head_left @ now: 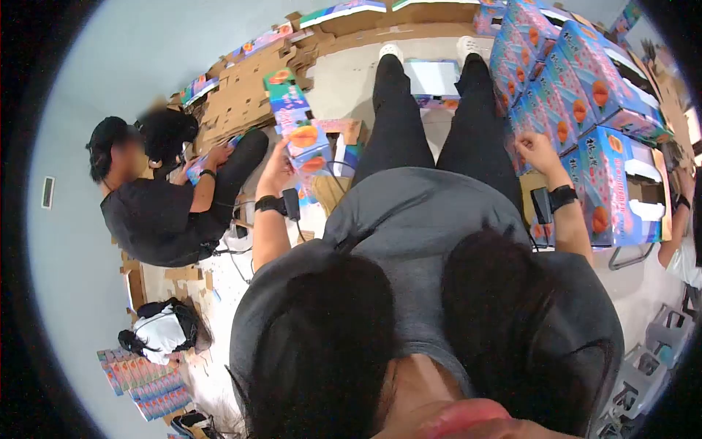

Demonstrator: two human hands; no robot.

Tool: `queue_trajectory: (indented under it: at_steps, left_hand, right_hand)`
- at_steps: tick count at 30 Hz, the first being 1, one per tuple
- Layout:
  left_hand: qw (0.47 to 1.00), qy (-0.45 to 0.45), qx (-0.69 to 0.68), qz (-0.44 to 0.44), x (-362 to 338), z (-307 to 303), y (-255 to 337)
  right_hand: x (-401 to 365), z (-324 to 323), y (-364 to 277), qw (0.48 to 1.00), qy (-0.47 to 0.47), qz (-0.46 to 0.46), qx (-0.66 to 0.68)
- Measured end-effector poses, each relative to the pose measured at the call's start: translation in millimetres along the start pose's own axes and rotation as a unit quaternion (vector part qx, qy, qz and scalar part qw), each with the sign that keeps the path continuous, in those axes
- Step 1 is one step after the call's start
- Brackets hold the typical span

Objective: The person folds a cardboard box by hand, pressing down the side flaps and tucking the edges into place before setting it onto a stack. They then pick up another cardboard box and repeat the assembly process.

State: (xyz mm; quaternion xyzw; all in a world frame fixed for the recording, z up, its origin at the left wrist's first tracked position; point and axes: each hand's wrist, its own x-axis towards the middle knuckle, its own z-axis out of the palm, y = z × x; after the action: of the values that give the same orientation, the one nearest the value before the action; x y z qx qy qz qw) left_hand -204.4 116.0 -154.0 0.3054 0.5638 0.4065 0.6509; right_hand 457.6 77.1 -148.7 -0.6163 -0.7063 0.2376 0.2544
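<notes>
A long blue, green and pink printed carton [296,121] with orange fruit pictures is held at its lower end by my left hand [276,167], whose fingers close on its left side. The carton tilts up and to the left. My right hand [537,151] is curled beside the stacked printed boxes [599,186] on the right; what its fingers hold, if anything, is too small to tell. Both wrists wear black bands with small devices. Between my feet on the floor lies an open box [433,78] with a white flap.
Brown flattened cardboard [241,91] is piled at the upper left. Seated people, one in a black cap [157,212], work at the left. Another person's arm [676,212] shows at the far right, above grey plastic stools [636,377]. Printed cartons [142,380] lie lower left.
</notes>
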Motion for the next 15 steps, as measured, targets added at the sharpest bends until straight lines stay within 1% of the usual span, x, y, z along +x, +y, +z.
queue_trajectory:
  at_steps: [1, 2, 5, 6, 9, 10, 13, 14, 15]
  left_hand:
    - [1.0, 0.011, -0.024, 0.002, -1, -3, 10]
    - [0.999, 0.013, -0.027, 0.016, 19, -20, 10]
    - [0.988, 0.062, 0.033, 0.134, -17, 30, 42]
    - [0.984, 0.023, 0.053, 0.17, -10, 27, 45]
    - [0.965, 0.082, 0.132, 0.212, -45, 70, 66]
    - [0.959, 0.075, 0.151, 0.227, -59, 86, 73]
    - [0.949, 0.019, 0.123, 0.29, -83, 122, 81]
    - [0.948, -0.025, 0.08, 0.307, -88, 132, 80]
    - [0.941, -0.048, 0.074, 0.327, -88, 139, 78]
  right_hand:
    - [-3, 5, 4, 1.0, 0.006, -0.006, -0.002]
    - [-5, 7, 10, 1.0, 0.011, -0.015, -0.004]
    - [-7, 3, -7, 0.999, 0.0, 0.024, -0.025]
    - [-7, 3, -11, 1.0, 0.003, 0.026, -0.009]
    - [-9, 5, -13, 1.0, 0.004, 0.014, -0.011]
    - [-10, 5, -13, 1.0, 0.007, 0.019, -0.016]
    - [-12, 5, -11, 0.999, 0.019, 0.038, -0.013]
    - [-11, 6, -8, 0.999, 0.023, 0.049, 0.001]
    - [-12, 4, -12, 0.998, 0.026, 0.06, 0.014]
